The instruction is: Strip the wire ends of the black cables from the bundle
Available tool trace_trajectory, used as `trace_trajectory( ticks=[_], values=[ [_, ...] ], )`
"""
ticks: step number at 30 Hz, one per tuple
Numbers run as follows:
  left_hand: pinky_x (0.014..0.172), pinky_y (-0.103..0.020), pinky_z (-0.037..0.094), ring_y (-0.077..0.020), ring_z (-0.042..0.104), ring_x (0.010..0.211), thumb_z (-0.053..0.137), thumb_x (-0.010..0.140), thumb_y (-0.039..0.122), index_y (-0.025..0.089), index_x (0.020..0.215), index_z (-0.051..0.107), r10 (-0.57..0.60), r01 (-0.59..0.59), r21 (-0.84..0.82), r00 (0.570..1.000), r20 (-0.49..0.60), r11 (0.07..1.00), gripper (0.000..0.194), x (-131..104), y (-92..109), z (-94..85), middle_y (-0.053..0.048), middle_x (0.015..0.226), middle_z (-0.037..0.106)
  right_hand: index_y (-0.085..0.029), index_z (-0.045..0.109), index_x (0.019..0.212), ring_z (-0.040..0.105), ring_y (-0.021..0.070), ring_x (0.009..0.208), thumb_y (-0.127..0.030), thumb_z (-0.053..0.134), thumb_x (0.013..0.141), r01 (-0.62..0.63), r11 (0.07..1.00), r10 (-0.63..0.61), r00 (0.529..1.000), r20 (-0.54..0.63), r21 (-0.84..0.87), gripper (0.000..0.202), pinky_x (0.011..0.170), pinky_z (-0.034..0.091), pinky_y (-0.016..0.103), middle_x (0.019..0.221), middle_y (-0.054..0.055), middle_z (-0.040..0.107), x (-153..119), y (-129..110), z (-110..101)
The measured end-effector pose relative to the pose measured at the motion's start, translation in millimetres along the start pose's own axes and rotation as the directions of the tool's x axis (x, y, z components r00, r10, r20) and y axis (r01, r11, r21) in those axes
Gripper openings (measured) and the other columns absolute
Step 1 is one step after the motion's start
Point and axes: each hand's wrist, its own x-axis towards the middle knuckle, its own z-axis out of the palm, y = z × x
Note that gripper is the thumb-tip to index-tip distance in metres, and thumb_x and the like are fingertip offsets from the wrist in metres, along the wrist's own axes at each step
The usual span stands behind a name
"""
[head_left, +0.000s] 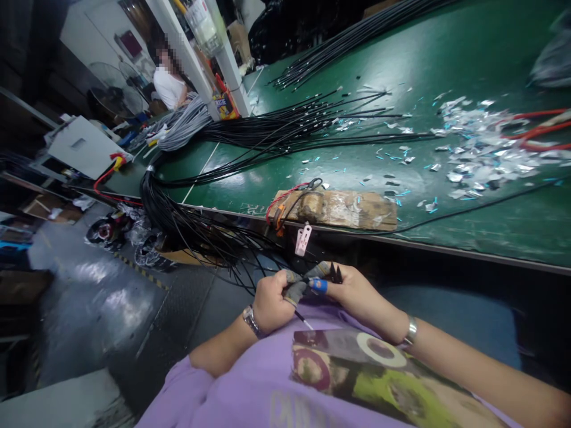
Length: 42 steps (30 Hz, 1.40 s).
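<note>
Close to my body, below the bench edge, my left hand (274,300) has its taped fingers closed around a thin black cable (302,316), whose pale end points down toward the purple shirt. Touching it from the right, my right hand (345,288) is pinched at the same spot, with blue tape on one finger. Small black pointed pieces (335,273) stick up between its fingers. The exact contact between the fingertips is hidden. Just above, a pink-white tag (303,239) hangs at the edge beside a wooden board (357,210).
The green bench (250,184) bears black cable bundles (267,131), foil scraps (482,148) and red-handled tools (544,134). A thick black bundle (165,208) droops over the bench's left edge. A person in white (168,86) sits at the back left, near a fan.
</note>
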Motion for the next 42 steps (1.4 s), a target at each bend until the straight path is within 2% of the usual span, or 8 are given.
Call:
trace_trajectory(
  ticks=[2, 5, 7, 12, 16, 23, 31, 42],
  values=[
    [0.052, -0.021, 0.040, -0.0104, 0.053, 0.050, 0.049, 0.083, 0.045, 0.018, 0.067, 0.055, -0.108, 0.139, -0.152, 0.974, 0.198, 0.979, 0.032, 7.1, 1.0, -4.6, -0.003, 0.058, 0.063, -0.017, 0.061, 0.065, 0.051, 0.0130, 0.055, -0.052, 0.074, 0.058, 0.035, 0.998, -0.034, 0.999, 0.018, -0.047, 0.038, 0.055, 0.045, 0.027, 0.060, 0.000, 0.060, 0.3, -1.7, -1.0],
    [0.041, -0.019, 0.035, -0.0083, 0.045, 0.039, 0.053, 0.072, 0.064, 0.018, 0.067, 0.050, -0.231, 0.406, -0.267, 0.830, 0.507, 0.874, 0.047, 18.0, 1.9, -11.4, 0.000, 0.051, 0.059, -0.018, 0.063, 0.064, 0.055, 0.0155, 0.059, -0.053, 0.071, 0.061, 0.085, 0.989, -0.081, 0.996, 0.042, -0.119, 0.036, 0.059, 0.048, 0.030, 0.063, 0.001, 0.064, 0.7, -4.2, -1.8],
    [0.039, -0.019, 0.033, -0.0077, 0.042, 0.036, 0.055, 0.068, 0.066, 0.018, 0.065, 0.049, -0.248, 0.450, -0.271, 0.798, 0.549, 0.851, 0.049, 21.9, 3.5, -13.7, 0.001, 0.047, 0.056, -0.018, 0.064, 0.065, 0.056, 0.0161, 0.060, -0.053, 0.070, 0.062, 0.102, 0.985, -0.098, 0.994, 0.039, -0.142, 0.035, 0.061, 0.049, 0.030, 0.064, 0.001, 0.065, 1.2, -4.8, -2.3],
    [0.054, -0.022, 0.035, -0.0110, 0.048, 0.050, 0.053, 0.079, 0.037, 0.019, 0.058, 0.055, -0.017, 0.020, -0.022, 0.993, 0.117, 1.000, 0.028, 16.7, 8.4, -7.1, -0.001, 0.052, 0.055, -0.018, 0.063, 0.070, 0.056, 0.0158, 0.060, -0.052, 0.072, 0.061, 0.093, 0.993, -0.094, 0.995, -0.014, -0.078, 0.037, 0.059, 0.049, 0.029, 0.066, 0.003, 0.065, 1.8, -2.2, -4.4],
    [0.054, -0.025, 0.030, -0.0135, 0.047, 0.050, 0.059, 0.069, 0.022, 0.021, 0.063, 0.059, 0.186, -0.185, 0.203, 0.982, 0.016, 0.962, 0.006, 10.7, 6.1, 0.9, -0.002, 0.053, 0.054, -0.017, 0.063, 0.070, 0.054, 0.0142, 0.059, -0.050, 0.075, 0.058, 0.087, 0.996, -0.087, 0.996, -0.031, -0.018, 0.037, 0.057, 0.047, 0.027, 0.065, 0.001, 0.062, -0.6, -0.6, -5.8],
    [0.052, -0.026, 0.027, -0.0135, 0.044, 0.047, 0.056, 0.064, 0.015, 0.021, 0.058, 0.053, 0.304, -0.296, 0.292, 0.953, 0.018, 0.910, 0.009, 9.1, -1.2, 2.9, -0.002, 0.050, 0.050, -0.017, 0.060, 0.062, 0.034, 0.0065, 0.042, -0.047, 0.077, 0.056, -0.025, 0.995, 0.024, 1.000, 0.014, 0.094, 0.035, 0.041, 0.029, 0.022, 0.048, -0.006, 0.048, -3.8, -7.2, -4.9],
    [0.049, -0.023, 0.031, -0.0116, 0.047, 0.045, 0.048, 0.077, 0.018, 0.019, 0.060, 0.055, 0.529, -0.466, 0.428, 0.848, -0.033, 0.774, 0.019, 8.7, -6.4, 7.7, -0.002, 0.049, 0.054, -0.014, 0.061, 0.053, 0.027, 0.0045, 0.038, -0.024, 0.073, 0.051, -0.311, 0.831, 0.199, 0.940, 0.276, 0.461, 0.016, 0.038, 0.013, 0.021, 0.038, -0.005, 0.042, 3.3, 1.3, -4.0],
    [0.050, -0.022, 0.037, -0.0125, 0.054, 0.050, 0.048, 0.081, 0.024, 0.018, 0.065, 0.058, 0.313, -0.267, 0.335, 0.946, -0.090, 0.904, 0.020, 11.1, 1.1, 5.0, -0.003, 0.055, 0.059, -0.016, 0.060, 0.069, 0.033, 0.0053, 0.043, -0.037, 0.082, 0.053, -0.027, 0.965, 0.027, 1.000, 0.002, 0.262, 0.035, 0.040, 0.022, 0.021, 0.051, -0.006, 0.050, 1.2, -1.9, -1.7]
  ],
)
